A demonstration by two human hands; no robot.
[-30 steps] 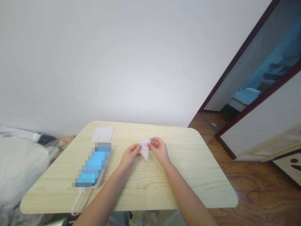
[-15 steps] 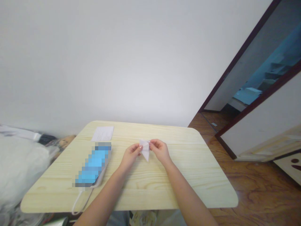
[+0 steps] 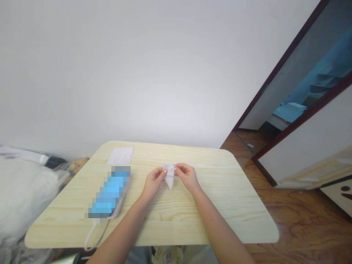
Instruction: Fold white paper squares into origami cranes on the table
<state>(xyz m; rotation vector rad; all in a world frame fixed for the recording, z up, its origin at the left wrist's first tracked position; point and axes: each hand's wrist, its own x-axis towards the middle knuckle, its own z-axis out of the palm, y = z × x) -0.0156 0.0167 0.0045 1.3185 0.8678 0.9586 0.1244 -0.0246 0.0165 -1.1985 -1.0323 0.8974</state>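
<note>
A small folded white paper (image 3: pixel 169 176), tapering to a point at the bottom, is pinched at its upper edge between the fingertips of the left hand (image 3: pixel 154 182) and right hand (image 3: pixel 187 177). It is held over the middle of the light wood table (image 3: pixel 209 216). A printed sheet (image 3: pixel 120 156) and a pixelated blue object (image 3: pixel 110 191) lie further left on the table.

Pale pine tabletop (image 3: pixel 170 227), white printed sheet (image 3: pixel 120 156), blue object (image 3: pixel 110 192) (pixelated), white cord (image 3: pixel 92 236)
</note>
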